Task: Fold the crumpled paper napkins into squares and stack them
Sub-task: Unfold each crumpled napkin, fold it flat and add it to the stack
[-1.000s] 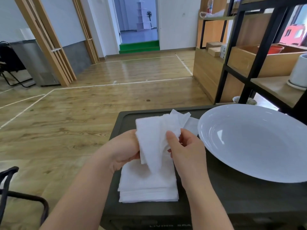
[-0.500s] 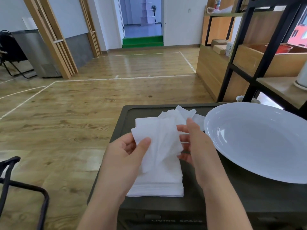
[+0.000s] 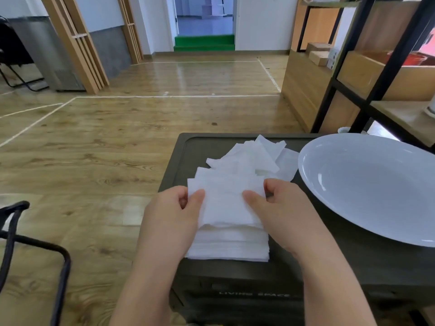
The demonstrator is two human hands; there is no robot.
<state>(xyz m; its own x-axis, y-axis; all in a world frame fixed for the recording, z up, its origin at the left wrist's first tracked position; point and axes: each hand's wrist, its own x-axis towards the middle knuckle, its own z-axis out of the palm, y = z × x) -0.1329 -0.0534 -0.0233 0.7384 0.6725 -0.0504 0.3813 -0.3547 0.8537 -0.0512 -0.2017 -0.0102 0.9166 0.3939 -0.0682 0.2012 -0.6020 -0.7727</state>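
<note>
White plate [image 3: 367, 184] flanks the napkin [image 3: 223, 201] pinched by both hands [image 3: 171, 217].

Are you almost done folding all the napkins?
Partway. Done: a stack of folded napkins sits on the dark box. In hand: the left hand and right hand hold one napkin flat above the stack. Left: a loose pile of napkins behind still needs folding.
</note>
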